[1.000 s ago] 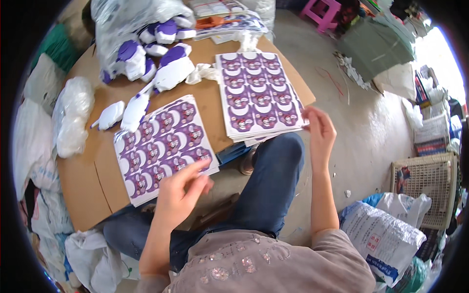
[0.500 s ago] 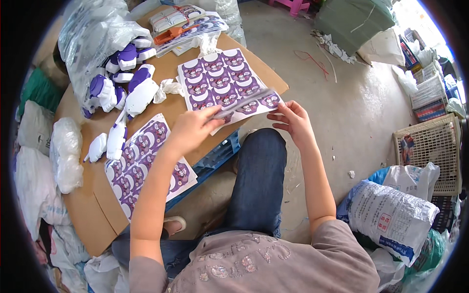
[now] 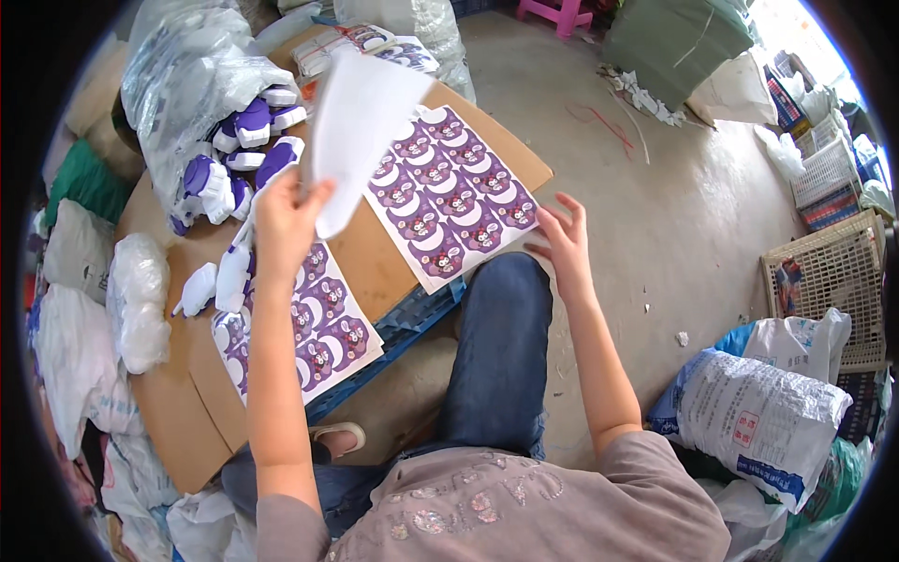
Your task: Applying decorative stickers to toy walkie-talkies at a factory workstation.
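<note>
My left hand (image 3: pixel 292 220) is closed on one edge of a lifted sheet (image 3: pixel 365 126), whose plain white back shows; the sheet is bent and slightly blurred. Under its right side lies a stack of purple printed sheets (image 3: pixel 454 197) with rows of cartoon figures and white crescents. At that stack's right corner is my right hand (image 3: pixel 565 244), its fingers apart with nothing between them. A second pile of the same printed sheets (image 3: pixel 332 347) lies nearer on the left, partly hidden by my left forearm. White and purple plastic pieces (image 3: pixel 208 185) lie left of my left hand.
Cardboard (image 3: pixel 178 393) covers the worktop, over a blue crate (image 3: pixel 412 318). A clear plastic bag (image 3: pixel 178 66) spills the plastic pieces. Bundled papers (image 3: pixel 407 53) lie at the back. Stuffed white bags (image 3: pixel 749 412) and a beige basket (image 3: pixel 824 290) stand on the right.
My left hand has moved left and up from the right stack, carrying a sheet that now shows its white back. My right hand has come off the stack's corner, fingers spreading.
</note>
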### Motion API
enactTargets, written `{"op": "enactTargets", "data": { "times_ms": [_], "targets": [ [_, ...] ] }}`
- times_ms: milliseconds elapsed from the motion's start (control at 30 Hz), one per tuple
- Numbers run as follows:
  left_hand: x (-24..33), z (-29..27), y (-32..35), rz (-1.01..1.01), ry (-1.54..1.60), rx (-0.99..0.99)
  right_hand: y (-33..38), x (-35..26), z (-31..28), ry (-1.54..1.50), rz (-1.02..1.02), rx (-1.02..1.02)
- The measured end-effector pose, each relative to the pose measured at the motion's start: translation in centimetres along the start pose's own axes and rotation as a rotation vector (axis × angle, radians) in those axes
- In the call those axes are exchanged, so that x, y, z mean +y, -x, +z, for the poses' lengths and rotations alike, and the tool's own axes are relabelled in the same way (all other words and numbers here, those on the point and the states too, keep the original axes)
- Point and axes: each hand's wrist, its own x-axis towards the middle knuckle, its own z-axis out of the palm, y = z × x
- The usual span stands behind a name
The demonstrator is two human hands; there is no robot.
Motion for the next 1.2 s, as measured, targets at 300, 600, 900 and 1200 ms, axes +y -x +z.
{"op": "enactTargets", "data": {
  "times_ms": [300,600,900,1200],
  "targets": [
    [-1.7,3.2,2.7,-0.341,-0.102,-0.441,0.8,-0.8,1.7,0.054,-0.052,-0.216],
    [-2.5,1.9,3.1,-0.36,0.144,-0.706,0.7,-0.7,2.0,-0.039,0.036,-0.242],
    [-2.6,-0.8,0.9,-0.185,0.339,0.39,1.6,-1.1,2.2,-0.078,0.059,-0.177],
    [-0.5,3.6,5.3,-0.054,-0.029,0.022,-0.8,0.1,0.2,0.204,-0.088,-0.009]
  ]
}}
